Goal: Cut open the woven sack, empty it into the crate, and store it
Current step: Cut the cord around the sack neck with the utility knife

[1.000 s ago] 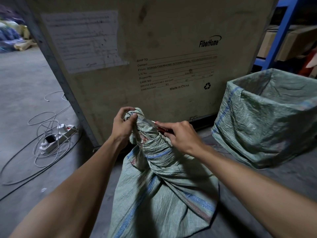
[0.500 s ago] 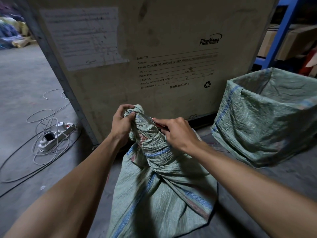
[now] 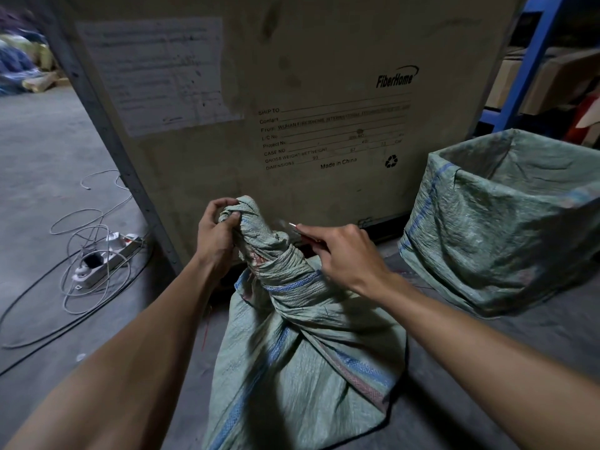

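Far to the left of the woven sack, a white power strip lies on the concrete floor in a tangle of pale and dark cables. Nearer the sack, the left hand has its fingers curled tight round the twisted, bunched top of the sack's neck, holding it upright. The sack itself is green with blue and reddish stripes, stands on the floor in the middle foreground, and its neck is knotted or wound shut below the grip. Directly behind the sack rises a large wooden crate with printed shipping text and a paper sheet stuck on its left part. Just right of the sack's neck, the right hand pinches a small blade with a reddish handle, its pale tip pointing toward the neck; whether the tip touches the weave cannot be told. Further right of the sack, well apart from it, a second green woven bag stands open-mouthed on the floor, and behind it a blue rack holds cardboard boxes
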